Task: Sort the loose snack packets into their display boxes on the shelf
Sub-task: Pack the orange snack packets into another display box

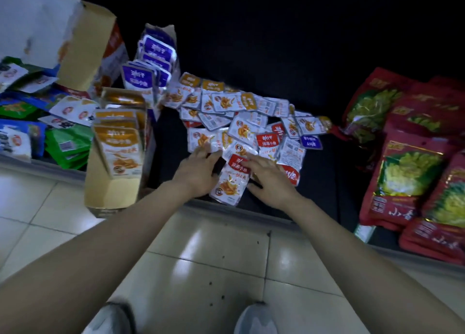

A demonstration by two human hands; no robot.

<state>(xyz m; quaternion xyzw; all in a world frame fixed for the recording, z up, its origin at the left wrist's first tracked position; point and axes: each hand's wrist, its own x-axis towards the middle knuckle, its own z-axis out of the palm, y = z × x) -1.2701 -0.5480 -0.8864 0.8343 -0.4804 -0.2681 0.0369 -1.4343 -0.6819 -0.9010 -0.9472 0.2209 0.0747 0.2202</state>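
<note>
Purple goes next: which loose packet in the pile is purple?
The purple-labelled packet at the right edge of the pile; the others carry red or orange labels.

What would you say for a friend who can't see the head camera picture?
The left hand and right hand reach onto a pile of loose snack packets on a dark shelf, a red-topped packet between them. Left of the pile stand an orange display box and a purple display box; big red bags lie to the right.
</note>
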